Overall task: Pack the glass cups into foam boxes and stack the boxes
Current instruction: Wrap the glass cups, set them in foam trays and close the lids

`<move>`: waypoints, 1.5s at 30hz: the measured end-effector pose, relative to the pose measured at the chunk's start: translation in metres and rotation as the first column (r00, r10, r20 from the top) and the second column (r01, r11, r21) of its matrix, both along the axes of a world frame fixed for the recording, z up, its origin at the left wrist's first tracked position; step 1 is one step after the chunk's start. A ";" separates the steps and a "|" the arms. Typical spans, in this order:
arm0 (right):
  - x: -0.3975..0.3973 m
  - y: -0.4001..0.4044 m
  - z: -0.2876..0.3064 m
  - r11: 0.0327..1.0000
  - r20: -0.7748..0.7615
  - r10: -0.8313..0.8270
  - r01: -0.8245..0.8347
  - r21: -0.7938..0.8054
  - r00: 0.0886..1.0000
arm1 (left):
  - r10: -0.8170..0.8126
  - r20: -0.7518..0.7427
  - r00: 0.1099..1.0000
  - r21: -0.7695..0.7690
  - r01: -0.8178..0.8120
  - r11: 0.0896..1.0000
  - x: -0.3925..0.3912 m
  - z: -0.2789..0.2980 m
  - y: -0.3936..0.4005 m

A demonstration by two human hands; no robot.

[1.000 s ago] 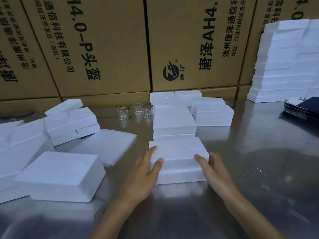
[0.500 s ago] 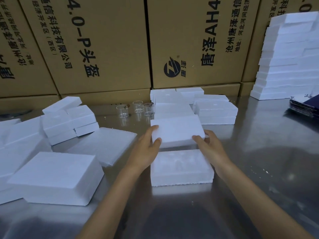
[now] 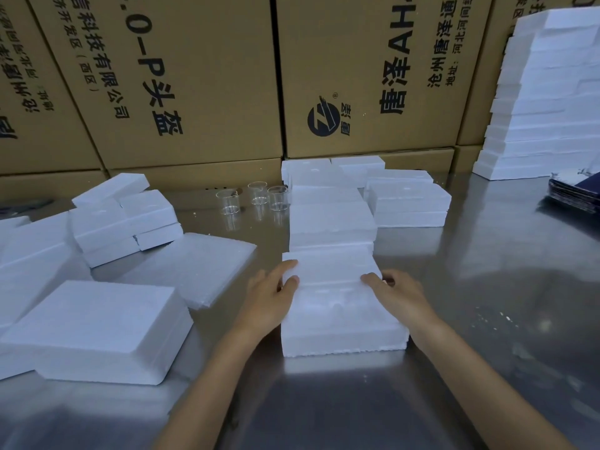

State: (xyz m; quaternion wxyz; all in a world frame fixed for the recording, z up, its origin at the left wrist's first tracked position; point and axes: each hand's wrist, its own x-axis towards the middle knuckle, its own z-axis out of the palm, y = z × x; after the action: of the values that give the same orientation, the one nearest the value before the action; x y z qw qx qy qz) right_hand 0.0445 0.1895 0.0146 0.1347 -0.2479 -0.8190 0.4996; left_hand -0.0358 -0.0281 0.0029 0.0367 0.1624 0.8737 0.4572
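Cardboard cartons (image 3: 194, 79) printed "AH4.0-P头盔", left hand (image 3: 269, 297) and right hand (image 3: 399, 295) fingers clamped on foam lid (image 3: 331, 267).

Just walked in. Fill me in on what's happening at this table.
A person is packing glass cups into foam boxes on a steel table. Both hands hold a foam lid by its side edges, the left hand and the right hand, over the open foam box in front of them. Three glass cups stand unpacked further back, beside a row of foam boxes. A tall stack of foam stands at the far right.
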 end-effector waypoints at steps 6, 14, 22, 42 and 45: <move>-0.013 0.009 0.000 0.969 -0.026 -0.003 -0.004 -0.246 1.000 | 0.129 -0.074 0.989 0.108 -0.121 0.987 -0.013 0.002 0.000; -0.048 0.031 -0.007 0.922 -0.172 -0.284 0.219 -0.320 0.943 | 0.433 -0.023 0.901 0.267 -0.412 0.871 -0.075 0.021 0.007; -0.089 0.044 -0.015 0.896 -0.352 -0.372 0.234 -0.377 0.859 | 0.446 -0.032 0.895 0.105 -0.440 0.892 -0.191 0.049 0.047; -0.109 0.053 -0.030 0.918 -0.439 -0.352 0.214 -0.332 0.827 | 0.228 -0.158 0.961 -0.316 -0.268 0.910 -0.324 0.022 0.101; -0.108 0.053 -0.030 0.922 -0.439 -0.342 0.206 -0.329 0.831 | 0.264 -0.151 0.953 -0.270 -0.297 0.916 -0.320 0.023 0.103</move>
State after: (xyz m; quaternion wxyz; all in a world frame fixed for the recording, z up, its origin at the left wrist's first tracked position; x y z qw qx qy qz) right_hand -0.0640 0.2429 -0.0157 0.3731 -0.2452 -0.6386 0.6269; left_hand -0.3559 0.0750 0.0254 -0.0546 0.0534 0.9460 0.3151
